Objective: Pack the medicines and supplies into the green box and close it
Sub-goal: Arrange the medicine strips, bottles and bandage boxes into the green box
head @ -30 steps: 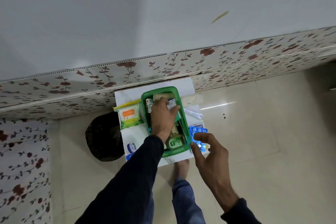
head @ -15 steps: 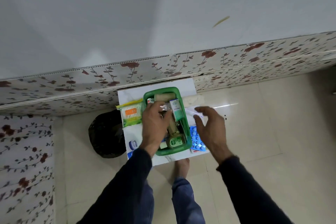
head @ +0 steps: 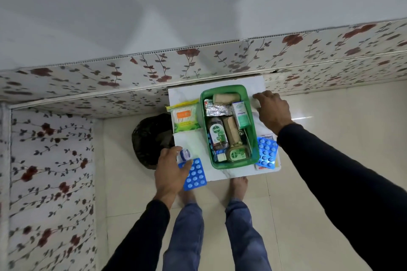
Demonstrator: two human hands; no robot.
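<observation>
The green box (head: 253, 105) stands open on a small white table (head: 189, 138), holding a Dettol bottle (head: 217, 133), a foil strip (head: 217, 109), bandage rolls (head: 226, 98) and a white-green carton (head: 241, 114). My left hand (head: 170, 171) is at the table's front left, fingers closed around a small white-and-blue jar (head: 184, 154), above a blue pill blister (head: 196, 175). My right hand (head: 273, 110) rests palm down at the table's back right, covering whatever lies under it. Another blue blister (head: 266, 153) lies right of the box. A cotton-bud pack (head: 185, 117) lies left of it.
A black bag (head: 149, 138) sits on the floor left of the table. A floral-papered wall (head: 220, 59) runs right behind the table. My bare feet (head: 239, 187) stand at the table's front edge on pale tiles.
My left hand left the box and moved to the table's front left, taking hold of the small jar. My right hand moved further back along the right side.
</observation>
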